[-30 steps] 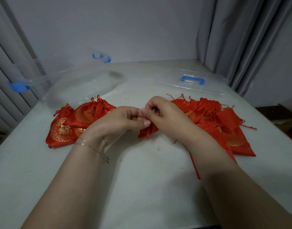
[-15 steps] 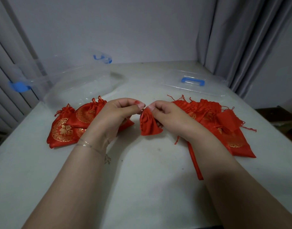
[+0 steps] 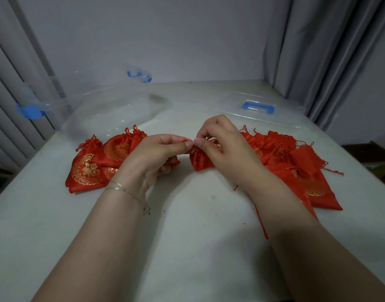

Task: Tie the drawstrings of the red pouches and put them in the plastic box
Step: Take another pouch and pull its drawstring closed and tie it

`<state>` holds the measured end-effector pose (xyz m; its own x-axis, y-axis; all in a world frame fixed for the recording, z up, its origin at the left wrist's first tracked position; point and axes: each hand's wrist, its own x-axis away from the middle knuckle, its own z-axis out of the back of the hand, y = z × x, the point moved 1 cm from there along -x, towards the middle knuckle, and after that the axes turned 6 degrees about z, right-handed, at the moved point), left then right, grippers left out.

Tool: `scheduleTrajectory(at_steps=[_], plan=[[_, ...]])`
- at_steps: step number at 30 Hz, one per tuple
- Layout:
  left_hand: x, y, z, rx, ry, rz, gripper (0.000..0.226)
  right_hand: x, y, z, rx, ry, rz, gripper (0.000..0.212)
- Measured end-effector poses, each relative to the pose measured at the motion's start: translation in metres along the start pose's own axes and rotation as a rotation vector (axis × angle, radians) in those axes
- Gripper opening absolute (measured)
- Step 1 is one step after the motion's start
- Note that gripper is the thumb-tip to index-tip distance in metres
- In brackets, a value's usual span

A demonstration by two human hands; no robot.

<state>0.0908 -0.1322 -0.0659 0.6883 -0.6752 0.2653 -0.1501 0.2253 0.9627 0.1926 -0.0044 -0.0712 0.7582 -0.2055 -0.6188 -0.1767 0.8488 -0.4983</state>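
A small red pouch (image 3: 200,161) hangs between my hands above the table's middle. My left hand (image 3: 159,151) pinches a red drawstring end at its fingertips. My right hand (image 3: 222,142) pinches the pouch's gathered neck, thumb against the left hand's thumb. Tied red pouches with gold print (image 3: 93,168) lie in a heap at the left. A pile of loose red pouches (image 3: 296,162) lies at the right, partly under my right forearm. The clear plastic box (image 3: 108,112) with blue latches stands at the back left.
The box's clear lid (image 3: 261,114) with a blue handle lies at the back right. Grey curtains hang on both sides and a wall closes the back. A long red string (image 3: 261,223) trails on the white table (image 3: 187,236) beside my right forearm.
My hands first worked close together at the pouch's neck, then drew slightly apart and rose. The pouch now hangs more plainly under my right fingers.
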Motion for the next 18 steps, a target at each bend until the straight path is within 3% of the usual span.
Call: scheduleTrajectory(at_steps=[6, 10, 14, 18], plan=[[-0.0025, -0.001, 0.0006, 0.049, 0.0, 0.002, 0.005, 0.0026, 0.0016, -0.0008, -0.042, -0.131, -0.064, 0.005], [-0.0016, 0.0003, -0.0037, 0.063, -0.053, -0.07, 0.009, 0.0006, -0.0023, 0.004, -0.368, -0.057, -0.23, 0.019], [0.0, 0.0024, -0.0061, 0.065, -0.075, -0.119, 0.011, -0.0003, 0.0009, 0.0019, -0.293, -0.179, -0.33, 0.021], [0.0028, 0.0012, -0.0071, -0.079, -0.012, -0.27, 0.008, 0.0001, 0.0007, 0.0021, -0.219, -0.184, -0.351, 0.029]])
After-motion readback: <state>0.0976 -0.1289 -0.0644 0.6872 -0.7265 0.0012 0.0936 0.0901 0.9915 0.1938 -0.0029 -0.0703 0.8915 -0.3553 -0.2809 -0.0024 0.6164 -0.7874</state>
